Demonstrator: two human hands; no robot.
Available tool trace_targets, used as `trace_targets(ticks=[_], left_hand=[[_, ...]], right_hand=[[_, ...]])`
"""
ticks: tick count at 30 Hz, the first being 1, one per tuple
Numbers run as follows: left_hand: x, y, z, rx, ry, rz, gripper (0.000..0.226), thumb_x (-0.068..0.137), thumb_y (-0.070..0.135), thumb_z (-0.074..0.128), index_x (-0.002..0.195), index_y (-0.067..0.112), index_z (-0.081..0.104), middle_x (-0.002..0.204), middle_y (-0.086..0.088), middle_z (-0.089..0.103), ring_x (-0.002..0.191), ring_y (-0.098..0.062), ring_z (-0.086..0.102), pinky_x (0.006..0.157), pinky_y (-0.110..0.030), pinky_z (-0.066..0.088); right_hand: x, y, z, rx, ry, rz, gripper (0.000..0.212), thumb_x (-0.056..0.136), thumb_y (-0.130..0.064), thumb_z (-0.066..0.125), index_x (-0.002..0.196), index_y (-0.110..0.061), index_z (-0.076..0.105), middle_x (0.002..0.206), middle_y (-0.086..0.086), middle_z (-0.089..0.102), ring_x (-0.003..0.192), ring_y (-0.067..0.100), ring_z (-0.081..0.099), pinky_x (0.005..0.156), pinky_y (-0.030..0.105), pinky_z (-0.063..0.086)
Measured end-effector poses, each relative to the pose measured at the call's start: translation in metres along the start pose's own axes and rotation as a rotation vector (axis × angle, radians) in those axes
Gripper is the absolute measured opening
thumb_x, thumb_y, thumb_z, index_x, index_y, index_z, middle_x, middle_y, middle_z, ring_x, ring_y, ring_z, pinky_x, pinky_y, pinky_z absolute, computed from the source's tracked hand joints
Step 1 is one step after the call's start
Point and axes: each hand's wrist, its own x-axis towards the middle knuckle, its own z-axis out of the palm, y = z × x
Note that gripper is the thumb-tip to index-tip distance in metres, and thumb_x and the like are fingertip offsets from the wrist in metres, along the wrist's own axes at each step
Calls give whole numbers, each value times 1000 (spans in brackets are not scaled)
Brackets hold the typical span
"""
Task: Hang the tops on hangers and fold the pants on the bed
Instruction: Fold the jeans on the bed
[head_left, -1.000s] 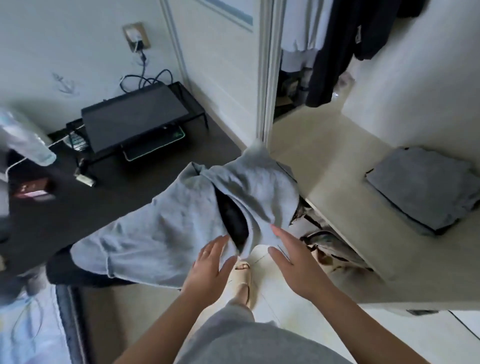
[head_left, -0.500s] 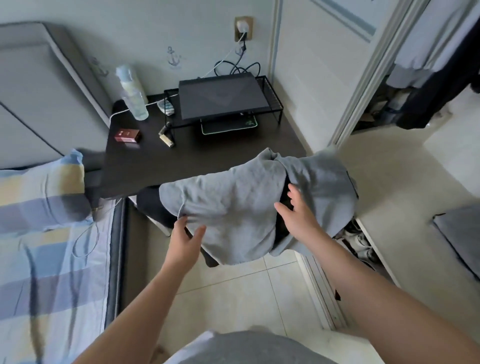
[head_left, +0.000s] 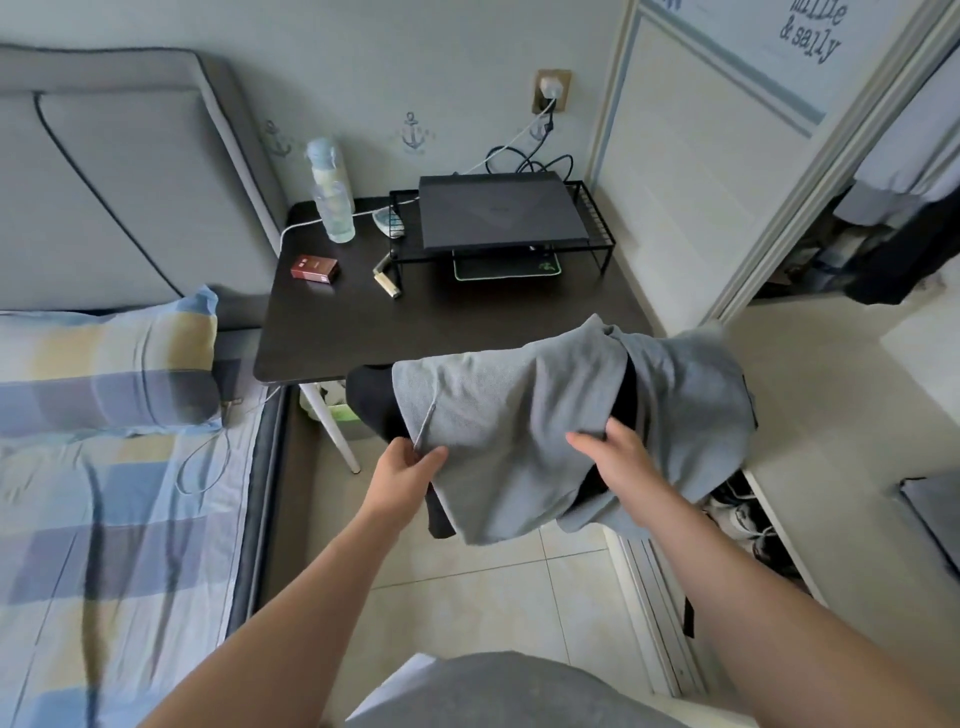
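Garment (head_left: 519, 431) held mid-frame: left hand (head_left: 408, 470) pinches its edge, right hand (head_left: 621, 460) grips a fold.
Possibly pants; next, spread it on bed (head_left: 130, 519), lower left.

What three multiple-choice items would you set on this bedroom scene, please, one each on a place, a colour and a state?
1. Where does the red box lie? A on the dark table; B on the pillow; C on the floor.
2. What colour is the held garment? A red; B grey; C yellow.
3. What is the left hand doing? A hanging empty; B holding a bottle; C pinching the garment's edge.
Key: 1 A, the box sits on the table's left part; 2 B, the cloth is plain grey; 3 C, thumb and fingers close on its hem.
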Motion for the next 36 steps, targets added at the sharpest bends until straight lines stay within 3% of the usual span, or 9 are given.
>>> trace_targets(ticks=[2,4,7,11,14,17,20,31,36], left_hand=[[-16,0,-6,-98,-95,-16,19,93,16,69,104,3,60,94,-3,69,77,-9,69,61,-13,50],[-31,0,-15,-147,-184,-7,37,87,25,77,107,-4,64,98,-18,74,91,-22,73,73,-31,60],[-43,17,-38,-237,-248,88,52,75,37,78,105,-4,67,103,-27,71,101,-40,70,91,-53,54],[-49,67,-77,-361,-330,225,36,81,24,72,111,4,68,109,-31,67,93,-36,63,82,-51,45],[-55,108,-104,-430,-382,308,35,78,24,74,107,6,68,100,-28,67,85,-38,56,77,-53,36],[-65,151,-131,-488,-389,376,37,77,14,69,113,5,69,108,-22,71,89,-33,67,79,-44,53],[-76,191,-165,-552,-363,419,37,80,4,67,117,0,66,110,-27,70,91,-34,69,76,-38,60],[-146,327,-347,-561,-255,715,29,94,0,55,118,8,68,106,-19,74,90,-30,73,72,-36,61],[-189,388,-427,-549,-107,857,26,95,1,54,116,7,68,105,-19,74,86,-30,74,69,-37,61]], right_hand=[[-18,-5,4,7,-19,-15,14,90,-26,69,103,-20,68,100,-4,74,102,18,67,92,40,51],[-40,-18,8,32,-40,-52,14,89,-27,70,100,-19,71,97,-2,76,99,19,70,92,44,53],[-69,-46,11,89,-86,-163,15,89,-24,70,101,-16,73,99,5,76,100,24,71,94,44,52],[-98,-99,20,86,-69,-350,40,78,-39,73,104,-8,69,105,24,69,104,41,66,97,58,50],[-116,-148,35,146,-61,-492,29,77,-21,69,104,-8,69,101,15,74,94,24,70,86,39,54],[-131,-199,56,119,-39,-628,25,77,-16,67,97,-2,66,89,14,68,84,20,62,79,37,49],[-144,-251,79,98,20,-738,14,78,-18,66,90,-12,68,83,6,69,81,14,62,77,32,48],[-210,-454,153,145,107,-1168,16,81,-22,65,95,-18,71,97,10,73,98,29,68,92,48,53],[-253,-547,184,111,61,-1364,24,95,-6,61,94,-29,67,84,-22,71,85,-2,66,76,19,49]])
